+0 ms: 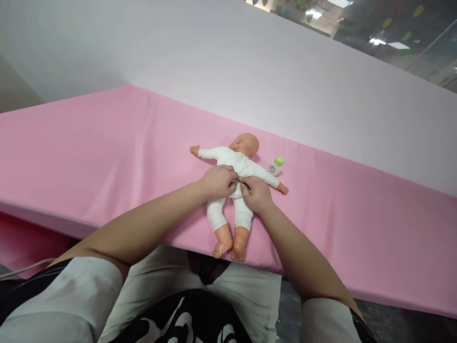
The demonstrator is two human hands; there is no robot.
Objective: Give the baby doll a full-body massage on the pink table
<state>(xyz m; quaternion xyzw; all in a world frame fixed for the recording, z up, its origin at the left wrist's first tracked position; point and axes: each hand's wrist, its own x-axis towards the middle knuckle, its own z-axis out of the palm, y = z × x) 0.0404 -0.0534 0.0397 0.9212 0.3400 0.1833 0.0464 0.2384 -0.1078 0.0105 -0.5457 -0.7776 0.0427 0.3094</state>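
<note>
A baby doll point(246, 143) lies on its back, head away from me, arms spread and bare feet toward me. It wears a white bodysuit point(243, 212) that covers its arms and its legs to the shins. At the doll's belly, my left hand point(219, 182) pinches the white cloth with curled fingers. My right hand point(257, 194) meets it there, its thumb and fingers also closed on the cloth. The fingertips of both hands almost touch, and the bit of cloth between them is mostly hidden.
A small clear bottle point(275, 167) with a green cap lies by the doll's arm. The doll rests near the front edge of a pink-covered table point(374, 228). A white wall point(214, 62) rises behind it, with a window point(385, 33) at upper right.
</note>
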